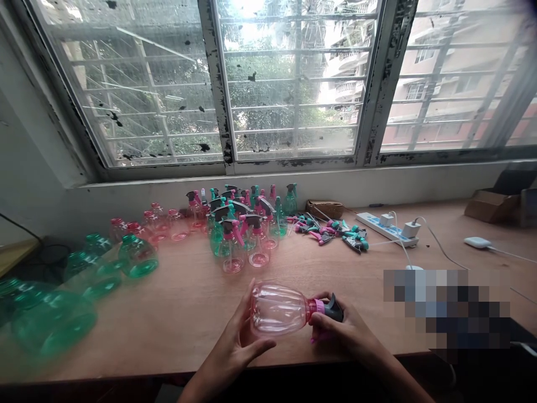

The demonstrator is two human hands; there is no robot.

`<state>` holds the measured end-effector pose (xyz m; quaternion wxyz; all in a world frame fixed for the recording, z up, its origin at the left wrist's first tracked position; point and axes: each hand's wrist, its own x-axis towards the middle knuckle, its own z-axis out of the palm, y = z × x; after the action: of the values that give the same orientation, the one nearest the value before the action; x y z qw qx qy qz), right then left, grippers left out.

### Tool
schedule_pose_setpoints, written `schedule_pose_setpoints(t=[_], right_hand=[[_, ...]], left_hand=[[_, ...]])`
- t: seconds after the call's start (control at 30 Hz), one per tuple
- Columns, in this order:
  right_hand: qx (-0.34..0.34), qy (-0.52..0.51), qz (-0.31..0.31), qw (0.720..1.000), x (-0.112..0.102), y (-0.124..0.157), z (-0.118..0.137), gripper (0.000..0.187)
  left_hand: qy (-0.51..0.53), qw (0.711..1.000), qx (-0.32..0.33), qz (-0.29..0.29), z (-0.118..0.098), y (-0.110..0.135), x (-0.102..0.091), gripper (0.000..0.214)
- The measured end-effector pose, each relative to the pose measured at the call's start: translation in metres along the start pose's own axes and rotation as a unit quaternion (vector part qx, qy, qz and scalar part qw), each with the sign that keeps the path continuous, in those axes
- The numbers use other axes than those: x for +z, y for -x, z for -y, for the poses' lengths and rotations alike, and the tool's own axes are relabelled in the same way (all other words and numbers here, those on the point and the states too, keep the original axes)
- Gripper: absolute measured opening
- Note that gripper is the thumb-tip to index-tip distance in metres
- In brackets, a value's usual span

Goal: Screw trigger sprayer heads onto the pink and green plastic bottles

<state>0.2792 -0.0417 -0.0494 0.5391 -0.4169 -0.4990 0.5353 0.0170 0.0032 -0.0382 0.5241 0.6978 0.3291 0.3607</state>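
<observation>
A clear pink plastic spray bottle [279,308] lies on its side just above the wooden table [184,313], near the front edge. My left hand [235,350] cups the bottle's base, with fingers wrapped round it. My right hand [342,330] is closed on the pink and dark grey trigger head [329,308] at the bottle's neck.
Several assembled pink and green spray bottles [239,229] stand mid-table under the window. Empty pink bottles [155,224] and green bottles [104,263] sit to the left. Loose trigger heads [331,230], a power strip [392,228] with cables and a cardboard box [489,204] lie to the right.
</observation>
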Motion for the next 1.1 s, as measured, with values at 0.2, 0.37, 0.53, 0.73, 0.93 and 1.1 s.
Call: schedule_pose_setpoints(t=[0.2,0.37,0.53,0.73,0.93,1.1], right_hand=[[0.004,-0.001,0.005,1.0,0.0,0.001,0.0,0.037],[0.007,0.01,0.006,1.0,0.0,0.002,0.001,0.038],[0.007,-0.009,0.004,1.0,0.0,0.001,0.002,0.037],[0.007,0.016,0.012,1.0,0.002,0.003,0.007,0.037],[0.004,0.001,0.001,1.0,0.002,0.001,0.005,0.037],[0.004,-0.004,0.009,1.0,0.001,0.002,0.003,0.035]], left_hand=[[0.043,0.999,0.002,0.007,-0.002,0.001,0.002,0.103],[0.037,0.999,0.008,0.011,0.002,0.0,-0.001,0.097],[-0.019,0.999,0.045,0.014,0.01,0.0,-0.003,0.089],[0.036,0.999,0.019,0.019,-0.003,0.001,0.0,0.096],[-0.002,1.0,0.022,0.016,0.002,0.001,-0.001,0.091],[0.011,1.0,0.022,0.012,0.004,0.001,-0.001,0.099]])
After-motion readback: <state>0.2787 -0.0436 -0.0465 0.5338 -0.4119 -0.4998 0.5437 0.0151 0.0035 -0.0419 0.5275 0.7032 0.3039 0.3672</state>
